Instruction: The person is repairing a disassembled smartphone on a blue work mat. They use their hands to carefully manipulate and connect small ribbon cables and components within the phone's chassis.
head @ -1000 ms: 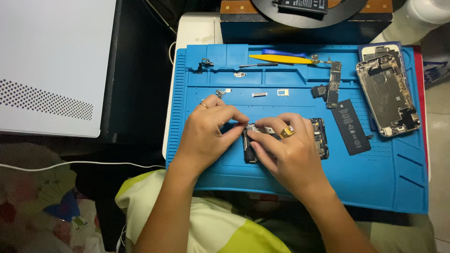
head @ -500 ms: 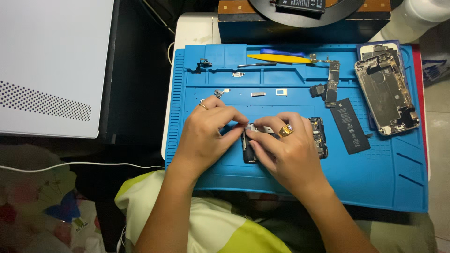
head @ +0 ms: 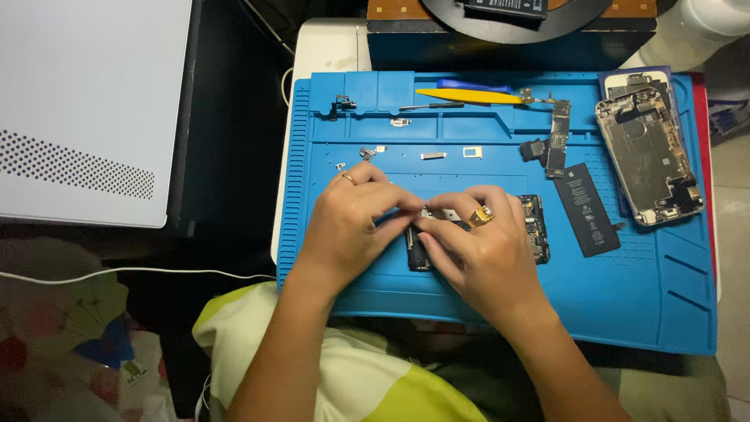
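Both hands meet over the opened phone [head: 533, 228] at mat [head: 500, 312] centre. Left hand [head: 351, 227] and right hand [head: 480, 258] fingertips pinched together on a small metal part [head: 447, 213]. Best to keep wrists planted and lift gently; battery [head: 587, 208] lies at 3 o'clock.

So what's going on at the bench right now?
A person is bent over a blue repair mat. The left hand and right hand meet over a dark opened phone part at the mat's middle, fingertips pinching a small metal piece. To the right lie a black battery and an opened phone shell; a yellow pry tool lies along the top.
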